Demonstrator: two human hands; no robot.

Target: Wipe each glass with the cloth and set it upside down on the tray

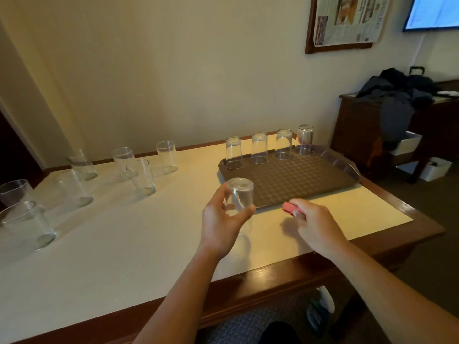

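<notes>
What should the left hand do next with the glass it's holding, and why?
Probably carry it right and set it down on the tray. The left hand holds the glass already inverted just off the tray's near-left corner; four inverted glasses fill the back row, with bare tray in front.

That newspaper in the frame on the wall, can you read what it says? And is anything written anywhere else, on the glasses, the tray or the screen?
Framed newspaper: it carries print and photos, but all of it is too blurred to read.
Screen: bright, no legible text.
Tray: only a woven pattern, no label.
Glasses, such as the one held upside down: plain, no markings.
Nothing here can be read.
</notes>
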